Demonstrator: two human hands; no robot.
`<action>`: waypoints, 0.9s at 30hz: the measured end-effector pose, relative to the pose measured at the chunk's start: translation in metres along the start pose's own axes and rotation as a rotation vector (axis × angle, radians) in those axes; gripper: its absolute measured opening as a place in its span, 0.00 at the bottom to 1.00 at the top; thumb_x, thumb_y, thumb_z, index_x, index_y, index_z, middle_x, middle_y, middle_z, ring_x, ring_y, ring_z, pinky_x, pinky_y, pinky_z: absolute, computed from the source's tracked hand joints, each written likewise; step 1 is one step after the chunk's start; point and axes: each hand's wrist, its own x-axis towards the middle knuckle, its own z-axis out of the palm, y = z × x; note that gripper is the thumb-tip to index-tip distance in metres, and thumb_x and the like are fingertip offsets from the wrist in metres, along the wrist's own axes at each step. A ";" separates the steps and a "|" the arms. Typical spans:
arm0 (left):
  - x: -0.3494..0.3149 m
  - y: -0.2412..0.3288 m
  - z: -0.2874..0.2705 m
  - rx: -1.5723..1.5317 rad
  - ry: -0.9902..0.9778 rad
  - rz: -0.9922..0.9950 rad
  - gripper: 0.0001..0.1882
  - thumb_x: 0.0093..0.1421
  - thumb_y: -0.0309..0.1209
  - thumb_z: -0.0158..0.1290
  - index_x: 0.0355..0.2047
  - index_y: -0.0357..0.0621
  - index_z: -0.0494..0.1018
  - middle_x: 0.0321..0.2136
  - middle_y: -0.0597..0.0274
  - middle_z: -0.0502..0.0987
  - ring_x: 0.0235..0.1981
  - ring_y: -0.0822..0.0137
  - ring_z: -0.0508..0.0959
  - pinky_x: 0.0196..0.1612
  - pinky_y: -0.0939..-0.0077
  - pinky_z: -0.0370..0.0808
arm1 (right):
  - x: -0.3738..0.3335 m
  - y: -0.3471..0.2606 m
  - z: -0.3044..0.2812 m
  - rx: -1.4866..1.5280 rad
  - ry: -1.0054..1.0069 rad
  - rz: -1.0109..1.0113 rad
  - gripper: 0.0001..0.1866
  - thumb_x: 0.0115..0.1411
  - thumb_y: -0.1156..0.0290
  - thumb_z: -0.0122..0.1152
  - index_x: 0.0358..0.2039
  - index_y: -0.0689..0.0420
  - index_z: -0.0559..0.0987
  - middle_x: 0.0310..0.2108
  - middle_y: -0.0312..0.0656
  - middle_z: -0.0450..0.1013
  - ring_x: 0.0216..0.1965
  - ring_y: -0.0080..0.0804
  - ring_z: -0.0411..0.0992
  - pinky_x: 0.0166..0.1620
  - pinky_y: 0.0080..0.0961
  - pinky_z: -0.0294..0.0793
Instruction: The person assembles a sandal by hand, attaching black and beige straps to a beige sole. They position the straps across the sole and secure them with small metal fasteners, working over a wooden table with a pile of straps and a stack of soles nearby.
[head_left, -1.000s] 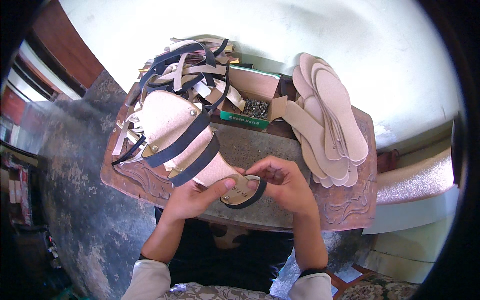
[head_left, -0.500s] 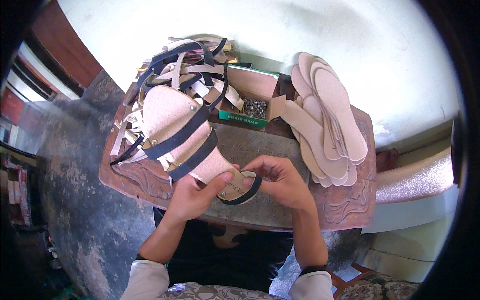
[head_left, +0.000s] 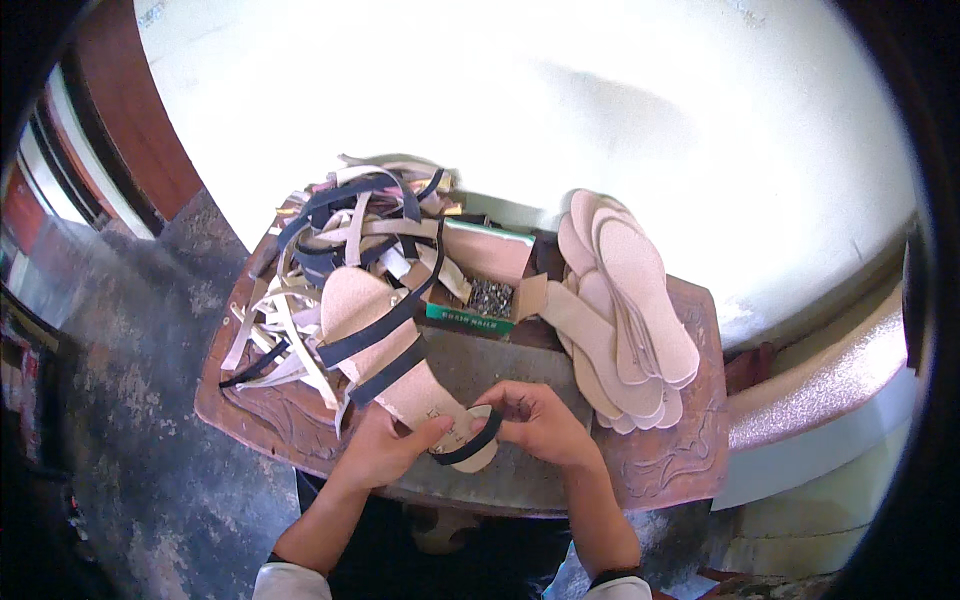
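A beige sandal sole (head_left: 413,402) with two black straps (head_left: 372,342) across its front part lies slantwise over the table, toe end pointing away to the left. My left hand (head_left: 382,452) is closed round its narrow part, thumb on top beside some printed marks. At the rounded heel end, a black heel strap (head_left: 468,446) arches across the sole. My right hand (head_left: 545,428) pinches this strap and the heel's right edge between thumb and fingers. The undersides of the sole and the left fingertips are hidden.
A tangled heap of black and cream strips (head_left: 350,215) covers the table's left back. Beside it an opened green-and-brown box (head_left: 470,322) holds many small nails (head_left: 490,297). Stacked beige soles (head_left: 640,290) lie on the right of the carved wooden table (head_left: 670,465), against a pale wall (head_left: 600,120).
The view has tilted up, so the table sits lower in it. The sandal has turned slightly in my hands, and its heel strap now shows lying across the heel rather than looping at its edge.
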 end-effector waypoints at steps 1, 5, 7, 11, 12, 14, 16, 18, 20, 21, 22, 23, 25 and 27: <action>0.001 0.004 0.001 -0.017 0.023 0.000 0.18 0.58 0.24 0.58 0.47 0.35 0.70 0.41 0.59 0.77 0.42 0.70 0.77 0.46 0.74 0.74 | 0.000 -0.002 -0.002 -0.053 0.013 -0.014 0.11 0.54 0.77 0.65 0.39 0.60 0.77 0.35 0.33 0.75 0.38 0.19 0.72 0.42 0.19 0.72; 0.003 -0.010 -0.010 0.069 0.158 0.031 0.17 0.57 0.25 0.59 0.46 0.34 0.70 0.39 0.59 0.77 0.40 0.69 0.77 0.44 0.73 0.74 | 0.007 -0.026 -0.011 -0.470 0.236 -0.097 0.08 0.55 0.75 0.65 0.36 0.59 0.79 0.32 0.33 0.76 0.35 0.19 0.73 0.39 0.20 0.73; 0.004 -0.013 -0.010 0.089 0.142 0.042 0.17 0.57 0.26 0.59 0.46 0.34 0.71 0.39 0.58 0.77 0.40 0.68 0.77 0.44 0.73 0.74 | 0.017 -0.035 -0.018 -0.585 0.329 -0.157 0.07 0.55 0.74 0.64 0.35 0.59 0.79 0.30 0.35 0.76 0.33 0.19 0.73 0.38 0.21 0.73; 0.009 -0.023 -0.011 0.063 0.086 0.080 0.16 0.57 0.26 0.59 0.45 0.34 0.72 0.39 0.58 0.78 0.41 0.68 0.77 0.45 0.73 0.74 | 0.058 -0.044 -0.028 -0.890 0.452 -0.388 0.05 0.53 0.75 0.61 0.32 0.61 0.78 0.30 0.45 0.76 0.34 0.39 0.75 0.38 0.32 0.74; 0.008 -0.021 -0.010 0.040 0.090 0.056 0.16 0.57 0.26 0.59 0.45 0.34 0.72 0.39 0.58 0.78 0.41 0.68 0.77 0.45 0.73 0.74 | 0.070 -0.042 -0.030 -0.979 0.472 -0.413 0.05 0.53 0.75 0.60 0.30 0.61 0.78 0.31 0.47 0.75 0.35 0.44 0.76 0.39 0.36 0.75; 0.007 -0.014 -0.008 -0.005 0.105 0.008 0.16 0.57 0.26 0.58 0.45 0.34 0.72 0.39 0.57 0.78 0.40 0.68 0.78 0.45 0.73 0.74 | 0.092 -0.041 -0.030 -1.190 0.428 -0.368 0.07 0.51 0.77 0.59 0.32 0.60 0.80 0.32 0.49 0.76 0.35 0.47 0.76 0.40 0.37 0.75; 0.009 -0.011 -0.006 -0.001 0.110 0.011 0.15 0.57 0.26 0.58 0.44 0.34 0.72 0.39 0.57 0.78 0.40 0.68 0.78 0.45 0.73 0.74 | 0.104 -0.035 -0.038 -1.335 0.398 -0.325 0.08 0.49 0.78 0.59 0.32 0.59 0.81 0.32 0.50 0.76 0.36 0.49 0.76 0.41 0.39 0.75; 0.010 -0.013 -0.007 0.013 0.105 0.016 0.15 0.57 0.26 0.58 0.44 0.34 0.72 0.39 0.57 0.78 0.41 0.68 0.78 0.45 0.73 0.74 | 0.116 -0.023 -0.047 -1.399 0.366 -0.292 0.09 0.48 0.79 0.59 0.31 0.58 0.82 0.33 0.51 0.77 0.37 0.49 0.75 0.43 0.40 0.75; 0.010 -0.018 -0.011 0.036 0.089 0.022 0.16 0.57 0.26 0.58 0.45 0.34 0.72 0.40 0.57 0.78 0.42 0.67 0.77 0.45 0.73 0.74 | 0.127 -0.017 -0.052 -1.421 0.348 -0.169 0.09 0.47 0.78 0.59 0.30 0.56 0.83 0.33 0.51 0.76 0.38 0.49 0.75 0.44 0.40 0.75; 0.009 -0.019 -0.012 0.042 0.092 0.024 0.16 0.57 0.26 0.58 0.45 0.34 0.72 0.40 0.57 0.78 0.42 0.67 0.77 0.46 0.73 0.74 | 0.131 -0.017 -0.052 -1.431 0.333 -0.108 0.09 0.46 0.77 0.59 0.29 0.55 0.83 0.32 0.51 0.76 0.38 0.49 0.75 0.45 0.40 0.75; 0.009 -0.019 -0.013 0.048 0.094 0.026 0.16 0.57 0.26 0.58 0.45 0.34 0.71 0.40 0.56 0.77 0.42 0.67 0.77 0.46 0.73 0.74 | 0.133 -0.018 -0.052 -1.429 0.345 -0.102 0.10 0.46 0.77 0.59 0.30 0.54 0.83 0.32 0.51 0.77 0.38 0.49 0.76 0.45 0.40 0.76; 0.009 -0.019 -0.013 0.054 0.096 0.028 0.17 0.58 0.26 0.58 0.46 0.34 0.71 0.41 0.56 0.77 0.42 0.67 0.77 0.46 0.73 0.74 | 0.135 -0.020 -0.051 -1.428 0.357 -0.095 0.10 0.46 0.77 0.59 0.30 0.53 0.83 0.31 0.51 0.77 0.38 0.48 0.76 0.44 0.40 0.76; 0.009 -0.019 -0.011 0.032 0.100 0.024 0.17 0.58 0.26 0.58 0.46 0.34 0.71 0.40 0.56 0.77 0.42 0.66 0.77 0.46 0.72 0.74 | 0.135 -0.020 -0.051 -1.438 0.380 -0.088 0.10 0.46 0.76 0.59 0.31 0.53 0.83 0.31 0.50 0.77 0.37 0.48 0.76 0.44 0.41 0.76; 0.008 -0.019 -0.010 0.011 0.102 0.012 0.17 0.58 0.27 0.58 0.46 0.35 0.70 0.40 0.56 0.77 0.42 0.66 0.77 0.47 0.71 0.74 | 0.136 -0.019 -0.050 -1.461 0.398 -0.093 0.09 0.46 0.75 0.59 0.30 0.53 0.83 0.30 0.50 0.77 0.37 0.48 0.76 0.43 0.41 0.76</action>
